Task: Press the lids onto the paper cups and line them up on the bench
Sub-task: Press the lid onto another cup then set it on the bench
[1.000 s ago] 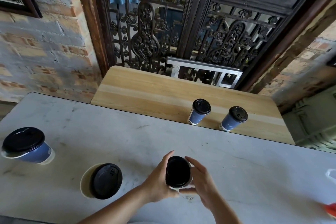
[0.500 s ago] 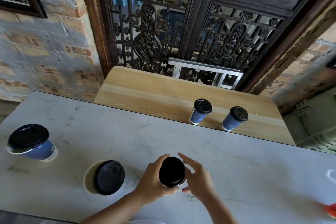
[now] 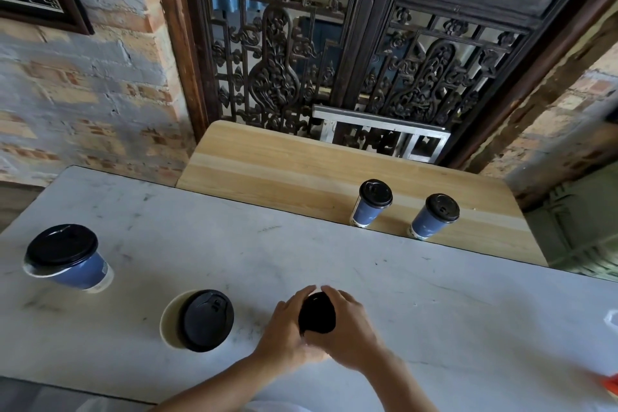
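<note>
On the white marble table (image 3: 334, 261), my left hand (image 3: 284, 331) and my right hand (image 3: 347, 328) wrap around a paper cup with a black lid (image 3: 317, 313); only the lid's top shows between the fingers. To its left stands a cup (image 3: 169, 321) with a black lid (image 3: 205, 319) lying loose and off-centre on its rim. Further left a blue cup (image 3: 77, 264) carries a black lid that sits askew. Two lidded blue cups (image 3: 369, 204) (image 3: 433, 217) stand side by side on the wooden bench (image 3: 284, 170) beyond the table.
A carved dark wooden screen and a metal frame (image 3: 381, 130) stand behind the bench. A brick wall runs to the left. An orange object (image 3: 610, 385) and a white item (image 3: 612, 319) peek in at the table's right edge.
Both hands have closed in over the cup's lid, fingers now curled around its top. The camera view has shifted slightly; the other cups have not moved.
</note>
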A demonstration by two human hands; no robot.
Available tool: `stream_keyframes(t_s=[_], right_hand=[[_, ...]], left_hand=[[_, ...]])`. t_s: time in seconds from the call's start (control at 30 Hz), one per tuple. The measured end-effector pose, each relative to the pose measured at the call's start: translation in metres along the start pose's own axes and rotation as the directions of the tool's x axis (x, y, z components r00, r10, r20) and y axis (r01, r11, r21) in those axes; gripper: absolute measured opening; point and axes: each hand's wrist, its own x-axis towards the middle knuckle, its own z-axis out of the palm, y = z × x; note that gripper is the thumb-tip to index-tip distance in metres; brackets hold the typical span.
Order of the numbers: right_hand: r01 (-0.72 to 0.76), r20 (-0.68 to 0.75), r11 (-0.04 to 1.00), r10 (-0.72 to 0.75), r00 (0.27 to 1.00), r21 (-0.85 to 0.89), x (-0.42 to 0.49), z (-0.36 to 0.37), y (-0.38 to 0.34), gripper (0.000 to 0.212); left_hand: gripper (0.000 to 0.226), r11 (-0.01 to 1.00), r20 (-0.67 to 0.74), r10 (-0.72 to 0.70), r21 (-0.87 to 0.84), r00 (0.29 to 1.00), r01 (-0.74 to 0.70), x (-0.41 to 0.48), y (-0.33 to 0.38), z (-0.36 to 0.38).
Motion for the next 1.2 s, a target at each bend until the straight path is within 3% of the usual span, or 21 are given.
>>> stream_keyframes(t_s=[0.1, 0.27, 0.37, 0.63, 0.83, 1.0, 1.1, 1.2], right_hand=[[-0.007, -0.016, 1.0, 0.007, 1.0, -0.009, -0.004, 0.0, 0.004, 0.062], [-0.002, 0.053, 0.991, 0.009, 0.999, -0.13, -0.013, -0.001, 0.008, 0.09], [0.019, 0.063, 0.953, 0.0, 0.998, -0.303, -0.016, 0.003, 0.001, 0.085], [0.114, 0.175, 0.841, -0.023, 0.984, -0.529, -0.02, 0.016, -0.015, 0.075], [0.135, 0.222, 0.857, -0.025, 0.975, -0.498, -0.023, 0.009, -0.016, 0.075], [0.09, 0.213, 0.916, -0.005, 0.977, -0.391, -0.019, 0.012, -0.009, 0.087], [0.06, 0.212, 0.947, 0.008, 0.977, -0.315, -0.015, 0.009, -0.008, 0.091], [0.023, 0.194, 0.982, 0.014, 0.981, -0.187, -0.012, 0.004, -0.001, 0.093]], left_hand=[[0.081, 1.0, -0.013, 0.027, 0.006, 1.0, -0.027, -0.002, -0.001, 0.0], [0.079, 0.997, -0.021, 0.072, -0.006, 0.997, -0.072, -0.01, 0.002, 0.003], [0.079, 0.996, -0.002, 0.085, 0.001, 0.996, -0.085, -0.011, 0.001, 0.005], [0.07, 0.988, -0.05, 0.065, -0.134, 0.997, -0.071, -0.013, -0.004, 0.005], [0.069, 0.974, 0.085, 0.015, -0.225, 0.996, 0.005, -0.016, 0.001, -0.004], [0.059, 0.826, 0.332, -0.169, -0.467, 0.928, 0.317, -0.013, 0.006, -0.023], [0.039, 0.773, 0.313, -0.216, -0.524, 0.925, 0.358, -0.011, 0.017, -0.028], [0.036, 0.778, 0.29, -0.221, -0.523, 0.931, 0.347, -0.012, 0.023, -0.026]])
